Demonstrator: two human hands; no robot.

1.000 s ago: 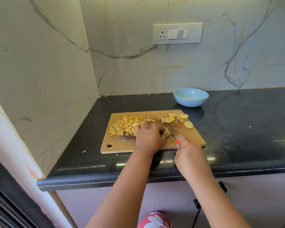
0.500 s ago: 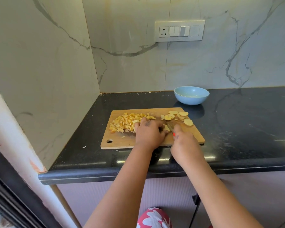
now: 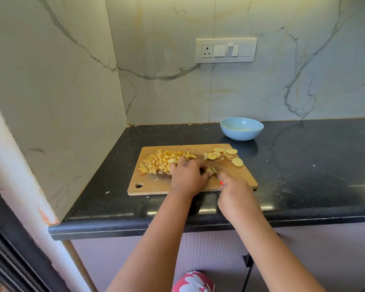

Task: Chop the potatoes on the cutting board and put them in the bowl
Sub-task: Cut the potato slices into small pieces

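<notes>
Cutting board [image 3: 156, 186], wooden, lies on the black countertop [image 3: 303, 165] with its near edge just inside the counter's front edge; its hanging hole sits at the near-left corner. Diced potato [image 3: 160, 162] is heaped on the board's far-left part; round potato slices [image 3: 230, 155] lie at its far-right corner. Left hand [image 3: 189, 177] rests mid-board, fingers curled together over a potato piece that is mostly hidden. Right hand [image 3: 234, 193], at the board's near-right edge, has fingers wrapped around a red-handled knife [image 3: 212, 169], blade angled toward the left fingertips. Blue bowl [image 3: 241, 128] stands beyond the board's far-right corner, apart from it. Open countertop extends right of the board.
</notes>
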